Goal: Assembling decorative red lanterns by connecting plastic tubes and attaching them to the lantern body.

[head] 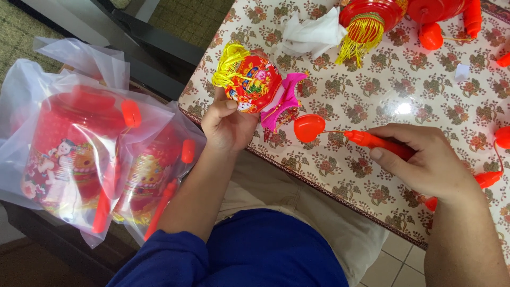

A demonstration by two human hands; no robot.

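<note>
Left hand (227,125) clamped under small red lantern (254,82), held over worktop (372,95) near edge. Right hand (425,162) closed round orange stick (374,141). Best keep lantern steady, bring stick's heart-shaped end close.

Left arm: bare forearm rising from a blue sleeve, angled up and slightly right
Left hand (227,123): raised, fingers curled closed in a grip, thumb pressed on top
Right arm: bare forearm entering from the lower right corner
Right hand (425,159): palm down, fingers wrapped closed, thumb extended leftward along its grip
</note>
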